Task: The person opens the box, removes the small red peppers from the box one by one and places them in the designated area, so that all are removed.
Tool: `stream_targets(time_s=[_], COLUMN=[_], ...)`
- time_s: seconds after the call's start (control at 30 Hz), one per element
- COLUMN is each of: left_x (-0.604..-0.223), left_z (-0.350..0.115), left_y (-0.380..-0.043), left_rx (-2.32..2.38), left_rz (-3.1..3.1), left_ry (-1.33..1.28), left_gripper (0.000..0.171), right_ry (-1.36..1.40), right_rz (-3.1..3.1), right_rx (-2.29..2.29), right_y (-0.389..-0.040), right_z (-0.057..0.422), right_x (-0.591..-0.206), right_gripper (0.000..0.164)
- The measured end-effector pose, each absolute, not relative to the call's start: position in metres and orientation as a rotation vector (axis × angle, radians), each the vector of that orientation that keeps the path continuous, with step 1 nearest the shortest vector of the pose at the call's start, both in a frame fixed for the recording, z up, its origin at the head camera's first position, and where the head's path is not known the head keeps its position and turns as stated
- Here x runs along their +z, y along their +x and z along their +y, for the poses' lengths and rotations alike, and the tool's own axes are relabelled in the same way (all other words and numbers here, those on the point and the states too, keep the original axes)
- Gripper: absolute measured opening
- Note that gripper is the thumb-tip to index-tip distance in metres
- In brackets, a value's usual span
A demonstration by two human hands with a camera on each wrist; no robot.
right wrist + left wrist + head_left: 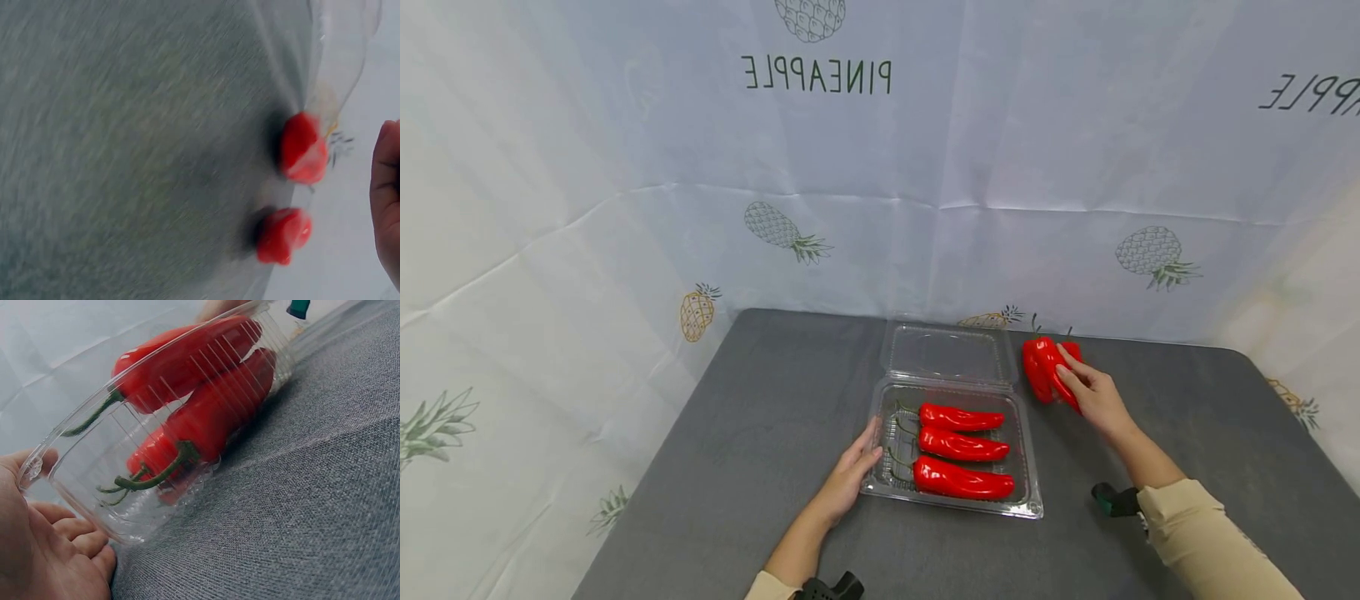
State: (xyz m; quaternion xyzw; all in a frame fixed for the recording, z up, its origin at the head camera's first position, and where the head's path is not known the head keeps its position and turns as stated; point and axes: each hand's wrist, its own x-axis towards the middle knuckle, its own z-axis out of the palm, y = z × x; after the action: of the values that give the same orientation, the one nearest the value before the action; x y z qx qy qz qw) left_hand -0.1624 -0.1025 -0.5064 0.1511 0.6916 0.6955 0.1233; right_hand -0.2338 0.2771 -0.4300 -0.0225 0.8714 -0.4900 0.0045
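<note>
A clear plastic clamshell container (1033, 492) lies with its lid (951, 350) folded back. Three long red chili peppers (964, 478) with green stems rest side by side inside it. My left hand (850, 471) holds the container's left edge; in the left wrist view a digit reaches over the rim while the other fingers curl beside the wall. At the back right, my right hand (1093, 396) grips a red pepper (1051, 367) between thumb and fingers. Two more red peppers (304, 149) (283, 235) sit close by on the table; that hand's grip is mostly out of the right wrist view.
A dark grey cloth (760, 417) covers the table. Directly behind its far edge hangs a pale curtain (925, 150) printed with pineapples. The open lid reaches nearly to that edge, left of the loose peppers.
</note>
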Motion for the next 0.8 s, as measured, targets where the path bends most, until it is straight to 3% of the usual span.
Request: stream_targets(time_s=[0.8], left_x=[-0.506], left_z=[-0.103], left_y=[-0.163], left_rx=[2.039], left_rz=[1.994], left_ry=[0.413], left_gripper=[0.061], right_ry=[0.173], right_rz=[2.912], right_rx=[-1.437], right_y=[-0.254], right_z=[0.32], right_x=[-0.434], right_gripper=[0.06])
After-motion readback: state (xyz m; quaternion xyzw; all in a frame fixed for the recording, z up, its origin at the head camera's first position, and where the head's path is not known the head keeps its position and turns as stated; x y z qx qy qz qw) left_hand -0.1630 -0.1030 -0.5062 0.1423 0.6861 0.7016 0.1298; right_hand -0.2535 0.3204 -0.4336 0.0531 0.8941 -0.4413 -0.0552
